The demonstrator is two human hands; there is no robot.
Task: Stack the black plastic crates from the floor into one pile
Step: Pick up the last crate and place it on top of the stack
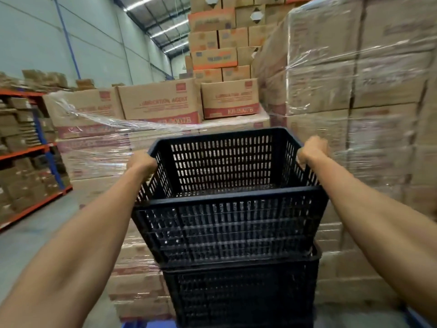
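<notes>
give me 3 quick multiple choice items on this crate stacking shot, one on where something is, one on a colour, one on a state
1. Where is the top crate?
A. on a shelf
B. above a lower black crate
C. on a cardboard box

2. What colour are the crates?
A. black
B. blue
C. red

3. How is the top crate held?
A. left hand only
B. not held
C. both hands on opposite rims

Answers: 1 B, the lower crate shows directly beneath it. 2 A, both slotted crates are black. 3 C, the left hand and right hand grip opposite rims.

Shrink-wrapped cardboard boxes (354, 91), orange-and-blue shelving (28, 147), pale wall (35, 43), ceiling strip lights (165, 28).
</notes>
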